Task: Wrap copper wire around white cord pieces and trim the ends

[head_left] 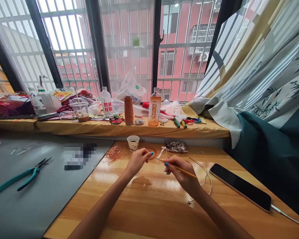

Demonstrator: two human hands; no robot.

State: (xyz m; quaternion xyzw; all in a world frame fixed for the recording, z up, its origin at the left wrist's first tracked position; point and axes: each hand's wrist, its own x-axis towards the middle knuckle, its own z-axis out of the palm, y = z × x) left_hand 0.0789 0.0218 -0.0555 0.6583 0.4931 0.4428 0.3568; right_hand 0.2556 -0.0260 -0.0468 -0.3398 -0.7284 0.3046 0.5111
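Gripping a thin brush, the right hand points its tip towards the left hand, just apart. The left hand's fingers are pinched together; whether they hold anything is too small to tell. Beyond the left hand stands a paper cup; beyond the right, a tray of small pieces.
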